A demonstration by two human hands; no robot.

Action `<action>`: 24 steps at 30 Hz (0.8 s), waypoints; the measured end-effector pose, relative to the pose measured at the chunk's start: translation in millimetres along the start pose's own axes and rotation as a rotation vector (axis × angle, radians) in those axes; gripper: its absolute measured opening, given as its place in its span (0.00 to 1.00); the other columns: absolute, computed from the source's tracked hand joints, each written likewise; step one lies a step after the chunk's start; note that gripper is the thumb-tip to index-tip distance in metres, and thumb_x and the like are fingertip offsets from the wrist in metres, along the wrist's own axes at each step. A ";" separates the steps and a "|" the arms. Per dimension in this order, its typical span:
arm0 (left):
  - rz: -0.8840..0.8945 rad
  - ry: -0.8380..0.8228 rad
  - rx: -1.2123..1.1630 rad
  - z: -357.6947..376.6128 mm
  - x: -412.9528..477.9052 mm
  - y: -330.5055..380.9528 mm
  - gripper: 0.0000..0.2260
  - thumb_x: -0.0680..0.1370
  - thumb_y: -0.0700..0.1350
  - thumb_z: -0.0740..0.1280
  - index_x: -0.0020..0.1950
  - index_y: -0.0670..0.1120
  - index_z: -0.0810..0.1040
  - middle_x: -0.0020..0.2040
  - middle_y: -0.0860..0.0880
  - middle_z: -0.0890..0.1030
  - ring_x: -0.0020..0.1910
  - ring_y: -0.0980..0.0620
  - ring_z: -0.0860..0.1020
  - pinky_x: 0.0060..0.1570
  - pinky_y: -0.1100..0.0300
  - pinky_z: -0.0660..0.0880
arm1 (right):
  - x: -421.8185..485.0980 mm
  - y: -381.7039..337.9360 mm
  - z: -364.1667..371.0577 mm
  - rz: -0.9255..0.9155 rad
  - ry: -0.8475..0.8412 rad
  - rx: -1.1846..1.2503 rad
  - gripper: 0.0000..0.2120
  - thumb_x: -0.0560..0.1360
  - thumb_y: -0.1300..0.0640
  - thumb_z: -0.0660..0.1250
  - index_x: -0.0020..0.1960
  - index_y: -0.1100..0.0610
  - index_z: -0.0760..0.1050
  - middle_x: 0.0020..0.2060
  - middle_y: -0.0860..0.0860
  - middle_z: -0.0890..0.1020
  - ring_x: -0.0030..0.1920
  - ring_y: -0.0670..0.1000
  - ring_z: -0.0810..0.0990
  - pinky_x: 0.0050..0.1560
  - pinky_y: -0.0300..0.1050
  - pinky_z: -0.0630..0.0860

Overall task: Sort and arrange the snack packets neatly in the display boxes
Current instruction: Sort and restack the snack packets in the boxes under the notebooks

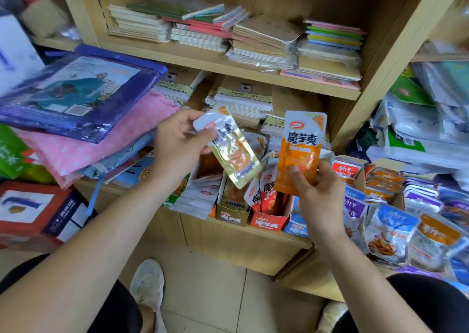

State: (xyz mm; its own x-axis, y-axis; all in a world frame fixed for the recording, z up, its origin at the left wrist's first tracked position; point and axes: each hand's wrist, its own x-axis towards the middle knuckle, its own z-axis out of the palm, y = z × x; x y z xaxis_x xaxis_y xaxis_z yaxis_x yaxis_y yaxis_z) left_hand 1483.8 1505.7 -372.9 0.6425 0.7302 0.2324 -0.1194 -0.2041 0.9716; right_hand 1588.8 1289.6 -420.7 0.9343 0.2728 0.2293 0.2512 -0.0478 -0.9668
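My left hand (177, 144) pinches a shiny yellow-silver snack packet (233, 152) by its top corner, tilted over the display boxes. In my right hand (314, 190) an orange snack packet (299, 152) stands upright, gripped at its lower edge. Below them, on the low shelf, stand open display boxes: a yellow box (232, 215), a red box (266, 222) with red and white packets in it, and a blue box (295, 227) partly hidden by my right wrist. Left of the yellow box, white packets (200, 195) lie stacked.
Rows of red, orange, blue and purple packets (380, 193) fill boxes at the right. Notebook stacks (253, 38) sit on the upper shelves. A pile of plastic-wrapped fabric items (83, 109) lies at the left, a red carton (33, 213) below it. My shoes stand on the tiled floor (215, 294).
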 end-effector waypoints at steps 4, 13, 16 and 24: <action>0.169 0.113 0.101 -14.6 11.4 -4.4 0.09 0.76 0.36 0.73 0.51 0.48 0.80 0.45 0.50 0.85 0.40 0.52 0.85 0.34 0.55 0.83 | 2.6 0.4 -2.3 0.016 0.030 0.034 0.03 0.79 0.58 0.70 0.52 0.56 0.80 0.42 0.47 0.86 0.44 0.45 0.86 0.39 0.36 0.80; 0.300 -0.239 0.554 8.8 8.6 -39.8 0.07 0.75 0.42 0.74 0.50 0.52 0.80 0.42 0.56 0.85 0.39 0.57 0.83 0.39 0.49 0.81 | 2.6 4.0 -2.7 0.029 0.036 -0.010 0.04 0.78 0.56 0.71 0.52 0.55 0.79 0.42 0.46 0.86 0.43 0.45 0.85 0.38 0.36 0.80; 0.378 -0.342 0.932 17.8 8.9 -49.5 0.10 0.75 0.53 0.74 0.55 0.56 0.80 0.49 0.57 0.84 0.50 0.52 0.81 0.42 0.53 0.80 | 2.7 5.5 -3.6 0.035 0.020 -0.039 0.08 0.78 0.54 0.71 0.55 0.56 0.79 0.45 0.47 0.86 0.46 0.45 0.86 0.42 0.40 0.82; 0.566 -0.607 1.302 37.6 27.4 -66.2 0.30 0.73 0.51 0.72 0.75 0.54 0.69 0.75 0.56 0.69 0.72 0.46 0.60 0.67 0.44 0.58 | 4.9 6.3 -4.9 0.020 -0.029 -0.081 0.09 0.78 0.53 0.70 0.57 0.55 0.78 0.46 0.45 0.86 0.48 0.44 0.85 0.41 0.38 0.81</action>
State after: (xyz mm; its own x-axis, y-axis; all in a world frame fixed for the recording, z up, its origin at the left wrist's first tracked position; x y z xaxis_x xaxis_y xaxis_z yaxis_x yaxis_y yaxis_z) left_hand 1537.7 1514.7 -432.6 0.9818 0.0633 0.1789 0.0678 -0.9975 -0.0191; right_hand 1596.2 1285.9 -425.2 0.9320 0.2985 0.2057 0.2534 -0.1306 -0.9585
